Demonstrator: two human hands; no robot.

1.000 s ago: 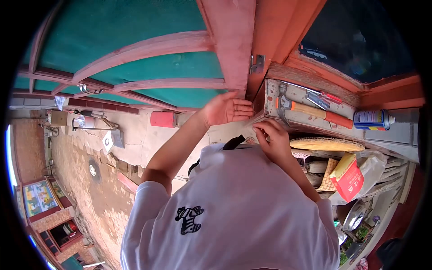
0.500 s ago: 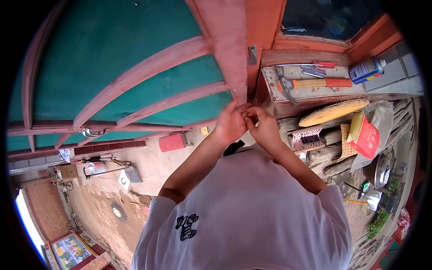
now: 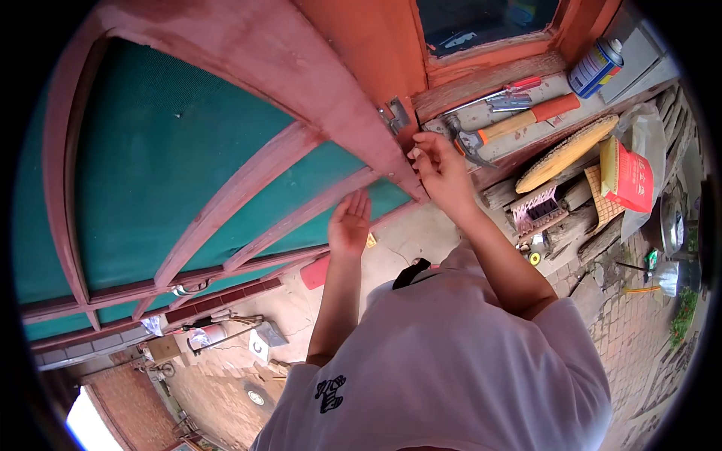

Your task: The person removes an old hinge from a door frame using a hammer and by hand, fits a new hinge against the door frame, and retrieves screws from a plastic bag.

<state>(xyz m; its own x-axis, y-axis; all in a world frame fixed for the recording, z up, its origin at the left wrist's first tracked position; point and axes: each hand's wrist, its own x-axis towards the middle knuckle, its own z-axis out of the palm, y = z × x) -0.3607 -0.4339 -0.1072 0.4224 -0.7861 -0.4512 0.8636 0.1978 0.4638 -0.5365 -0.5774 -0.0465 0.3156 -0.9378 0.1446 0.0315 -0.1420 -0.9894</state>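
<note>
My left hand (image 3: 350,225) is held palm up with its fingers stretched out, beside the green screen panel of the pink wooden door (image 3: 323,71). Nothing shows in its palm. My right hand (image 3: 442,171) is closed, thumb and fingertips pinched together at the door's edge; whatever is between them is too small to make out. Just above those fingertips, a metal latch (image 3: 394,115) is fixed at the edge of the door. Nearest to my right hand on the sill lies a claw hammer (image 3: 519,124) with a wood and orange handle.
Beyond the hammer on the sill (image 3: 560,83) are a red-handled screwdriver (image 3: 523,84), small metal parts (image 3: 510,101) and a spray can (image 3: 596,69). Below lie a round woven lid (image 3: 568,152), a red and yellow packet (image 3: 628,177) and logs (image 3: 571,233).
My hands were together and are now apart. The left has dropped lower and opened; the right has risen toward the latch. The view has turned and shifted.
</note>
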